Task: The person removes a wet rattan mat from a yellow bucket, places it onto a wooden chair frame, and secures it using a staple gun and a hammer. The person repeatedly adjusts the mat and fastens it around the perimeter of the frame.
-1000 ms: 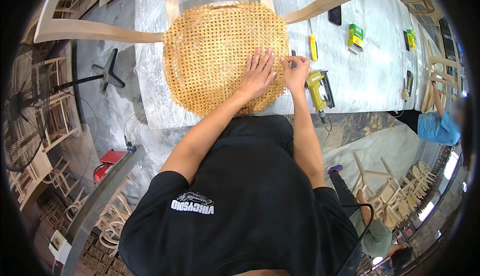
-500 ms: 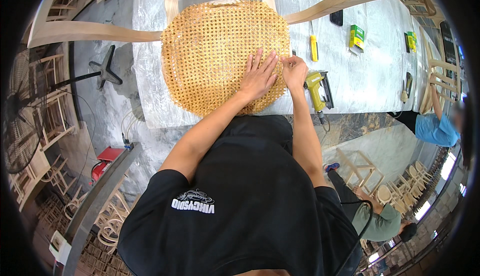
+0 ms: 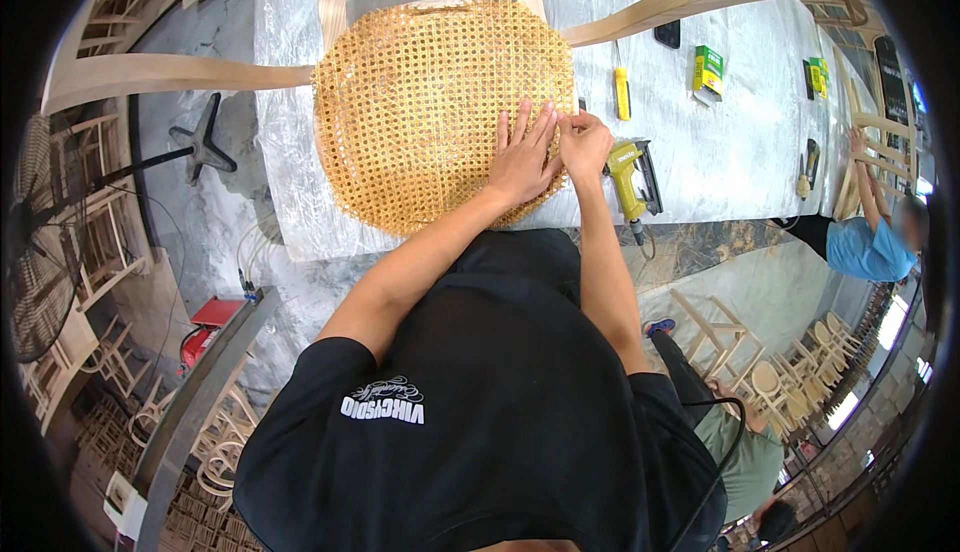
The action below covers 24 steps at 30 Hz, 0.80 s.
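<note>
A round sheet of woven cane webbing (image 3: 420,102) lies over the seat of a pale wooden chair (image 3: 190,74), whose long curved parts reach out left and right. My left hand (image 3: 522,162) rests flat on the webbing near its right side, fingers spread. At the right rim my right hand (image 3: 585,144) is closed in a pinch on the webbing's edge, its fingertips partly hidden. Just right of that hand lies an olive-green staple gun (image 3: 628,177) with a hose at its handle.
The table (image 3: 740,142) is wrapped in clear film. On it are a yellow-handled screwdriver (image 3: 622,94), a green and yellow box (image 3: 708,74) and a dark phone (image 3: 667,34). A black fan (image 3: 45,222) stands left. Two people work at right, one in a blue shirt (image 3: 868,247).
My left hand has slid slightly right, closer to my right hand, which keeps its pinch at the rim. The whole view has shifted a little. The person in blue has raised their arms.
</note>
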Each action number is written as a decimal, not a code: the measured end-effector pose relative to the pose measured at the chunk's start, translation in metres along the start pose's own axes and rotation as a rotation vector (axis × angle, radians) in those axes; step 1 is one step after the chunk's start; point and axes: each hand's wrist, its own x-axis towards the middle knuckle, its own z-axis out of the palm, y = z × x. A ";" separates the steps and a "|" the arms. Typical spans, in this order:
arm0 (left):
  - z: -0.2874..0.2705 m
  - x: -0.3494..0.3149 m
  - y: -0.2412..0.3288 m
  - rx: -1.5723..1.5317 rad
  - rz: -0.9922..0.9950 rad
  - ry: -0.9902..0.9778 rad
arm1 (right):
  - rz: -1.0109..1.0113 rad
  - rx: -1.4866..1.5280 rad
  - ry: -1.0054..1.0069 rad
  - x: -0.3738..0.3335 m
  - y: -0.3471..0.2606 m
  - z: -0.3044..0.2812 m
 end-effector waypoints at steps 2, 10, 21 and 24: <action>0.001 -0.001 -0.002 -0.009 -0.007 0.006 | 0.049 0.021 -0.043 -0.001 -0.006 -0.001; 0.003 0.000 0.001 -0.012 0.020 0.063 | 0.034 0.258 -0.006 0.005 0.015 -0.001; 0.006 0.000 0.000 -0.037 0.011 0.050 | -0.231 -0.595 -0.241 0.019 0.044 -0.017; 0.005 -0.002 -0.001 -0.013 -0.005 0.065 | -0.223 -0.859 -0.362 0.014 0.036 -0.009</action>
